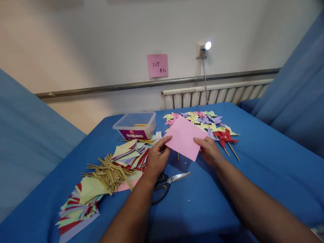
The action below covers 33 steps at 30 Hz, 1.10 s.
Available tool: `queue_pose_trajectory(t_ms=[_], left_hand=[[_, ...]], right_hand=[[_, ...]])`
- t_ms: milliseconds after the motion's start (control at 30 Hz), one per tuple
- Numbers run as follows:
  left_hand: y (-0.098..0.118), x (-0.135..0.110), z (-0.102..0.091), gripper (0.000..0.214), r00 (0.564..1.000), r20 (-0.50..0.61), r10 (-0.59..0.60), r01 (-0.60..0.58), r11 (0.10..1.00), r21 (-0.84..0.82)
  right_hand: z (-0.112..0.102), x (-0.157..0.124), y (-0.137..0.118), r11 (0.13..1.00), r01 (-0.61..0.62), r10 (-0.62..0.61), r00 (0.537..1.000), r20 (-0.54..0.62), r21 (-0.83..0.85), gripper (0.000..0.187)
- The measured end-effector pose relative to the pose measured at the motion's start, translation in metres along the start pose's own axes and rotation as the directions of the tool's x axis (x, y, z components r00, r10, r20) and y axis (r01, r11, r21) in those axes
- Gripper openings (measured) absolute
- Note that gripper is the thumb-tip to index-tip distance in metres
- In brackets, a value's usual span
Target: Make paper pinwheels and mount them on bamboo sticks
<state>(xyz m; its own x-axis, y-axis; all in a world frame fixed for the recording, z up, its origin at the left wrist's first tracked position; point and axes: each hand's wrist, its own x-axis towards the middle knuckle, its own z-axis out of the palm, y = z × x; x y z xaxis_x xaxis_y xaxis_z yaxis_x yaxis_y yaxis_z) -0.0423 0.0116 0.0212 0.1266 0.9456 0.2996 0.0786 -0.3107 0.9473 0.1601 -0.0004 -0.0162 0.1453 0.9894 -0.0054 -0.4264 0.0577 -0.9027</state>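
A square sheet of pink paper (186, 137) is held up above the table between both hands. My left hand (158, 157) pinches its left corner, thumb on top. At the opposite corner my right hand (209, 150) grips the sheet the same way. Under and beside my left wrist lies a pair of scissors (174, 178) with dark handles, blades pointing right; my forearm partly covers the handles. Behind the sheet, finished paper pinwheels (224, 135) on sticks lie in several colours, some hidden by the pink paper.
A clear plastic box (134, 125) with sticks inside stands at the back left. Wooden sticks (110, 173) lie heaped between stacks of coloured paper (81, 209) on the blue tablecloth (202, 209). A radiator (217, 94), a wall rail and blue curtains border the table.
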Motion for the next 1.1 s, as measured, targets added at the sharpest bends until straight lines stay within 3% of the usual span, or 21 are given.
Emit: queue_pose_trajectory(t_ms=[67,167,300,367,433,533,633,800,1100], left_hand=[[0.000,-0.001,-0.002,0.028,1.000,-0.004,0.031,-0.030,0.988,0.151],[0.001,0.000,-0.004,0.026,0.999,-0.027,0.036,-0.029,0.976,0.217],[0.003,0.002,-0.006,0.024,0.995,-0.101,0.002,0.018,0.978,0.206],[0.003,0.003,-0.007,0.023,0.992,-0.127,-0.006,0.030,0.981,0.193],[0.004,0.004,-0.007,0.019,0.992,-0.127,-0.026,0.046,0.987,0.156],[0.003,0.004,-0.007,0.017,0.995,-0.081,-0.062,0.070,0.992,0.106],[0.001,0.005,-0.007,0.018,0.996,-0.054,-0.067,0.073,0.990,0.119],[0.002,0.006,-0.011,0.021,0.995,-0.064,-0.070,0.080,0.982,0.173],[0.002,0.004,-0.009,0.024,0.987,-0.150,-0.062,0.077,0.992,0.096]], right_hand=[[0.001,-0.002,-0.001,1.000,-0.028,0.029,1.000,0.012,-0.008,0.020],[0.002,-0.003,-0.004,0.999,-0.031,0.031,0.999,0.037,0.015,0.021],[-0.002,-0.002,-0.013,0.980,0.172,-0.180,0.980,0.081,0.095,0.058],[-0.005,-0.002,-0.019,0.970,0.238,-0.243,0.958,0.153,0.051,0.071],[-0.008,-0.002,-0.021,0.959,0.272,-0.251,0.945,0.210,-0.077,0.066],[-0.010,-0.001,-0.019,0.903,0.327,-0.274,0.938,0.213,-0.279,0.038],[-0.011,0.002,-0.015,0.870,0.335,-0.282,0.940,0.194,-0.362,0.012],[-0.014,0.004,-0.013,0.854,0.329,-0.308,0.944,0.118,-0.403,0.020],[-0.008,-0.003,-0.017,0.828,0.318,-0.364,0.931,-0.012,-0.462,0.026]])
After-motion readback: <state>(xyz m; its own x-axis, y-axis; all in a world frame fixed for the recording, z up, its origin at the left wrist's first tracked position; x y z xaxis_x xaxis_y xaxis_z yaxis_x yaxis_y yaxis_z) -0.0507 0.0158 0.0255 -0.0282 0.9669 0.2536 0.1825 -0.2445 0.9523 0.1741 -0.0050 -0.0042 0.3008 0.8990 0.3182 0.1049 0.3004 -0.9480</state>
